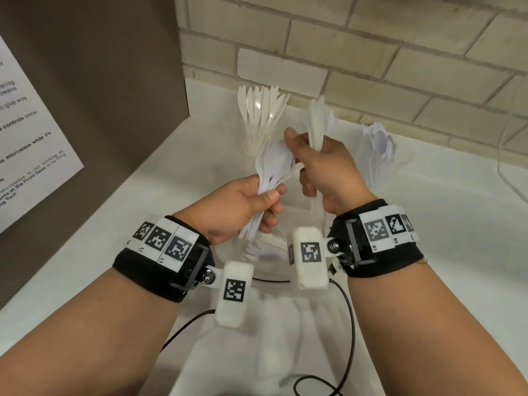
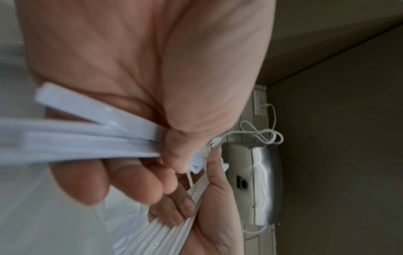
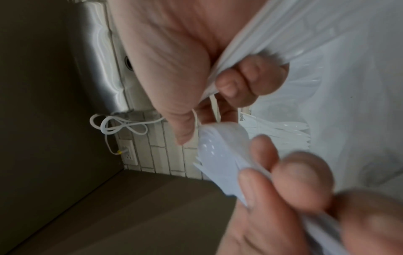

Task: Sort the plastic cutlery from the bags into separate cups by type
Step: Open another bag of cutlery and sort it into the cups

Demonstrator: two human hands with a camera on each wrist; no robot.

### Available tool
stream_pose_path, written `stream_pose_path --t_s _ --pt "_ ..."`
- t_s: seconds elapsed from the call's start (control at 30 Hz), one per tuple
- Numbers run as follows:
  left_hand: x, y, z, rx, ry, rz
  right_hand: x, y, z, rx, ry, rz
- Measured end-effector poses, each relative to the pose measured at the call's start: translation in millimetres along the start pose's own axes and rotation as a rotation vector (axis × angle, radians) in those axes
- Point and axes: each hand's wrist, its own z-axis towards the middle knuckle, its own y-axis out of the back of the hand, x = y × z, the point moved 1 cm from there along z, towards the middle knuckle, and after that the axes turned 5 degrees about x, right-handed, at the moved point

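Head view: my left hand [image 1: 243, 204] grips bundle of white plastic spoons [image 1: 274, 164], bowls pointing up-right; my right hand [image 1: 323, 170], fingers curled round white plastic handles [image 1: 317, 130], thumb touching top spoon bowl.

White cutlery bundles [image 1: 271, 172] in both curled hands.

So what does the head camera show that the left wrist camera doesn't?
Only the head view: three clear cups by the brick wall, holding white plastic knives, forks and spoons, plus a printed paper notice.

Only the left wrist view: a steel wall dispenser and white power cord.

Both: the left hand gripping a bundle of white plastic cutlery.
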Motion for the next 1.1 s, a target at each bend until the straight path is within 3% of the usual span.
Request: stream_pose_path --t_s 0.13,0.27,0.47,0.6,0.8,1.1 --pt "-2.4 6.9 1.2 -0.118 0.046 -0.159 12.1 10.8 29.7 -0.13 -0.027 0.18" --pt "-4.4 14.6 4.5 -0.216 0.112 -0.249 38.7 10.4 75.9 -0.174 0.15 0.265" --pt "-1.6 27.7 14.6 -0.292 0.218 -0.384 49.1 -13.6 131.1 -0.163 0.384 0.012" --pt "3.1 32.5 20.8 -0.3 0.253 -0.43 30.6 -28.5 165.7 -0.14 0.299 -0.013" --pt "7.0 37.7 24.4 -0.281 0.274 -0.439 0.6 -39.1 201.5 -0.046 0.001 -0.18" --pt "6.4 36.9 27.3 -0.263 0.285 -0.411 13.9 -39.9 187.6 -0.068 -0.052 -0.401"
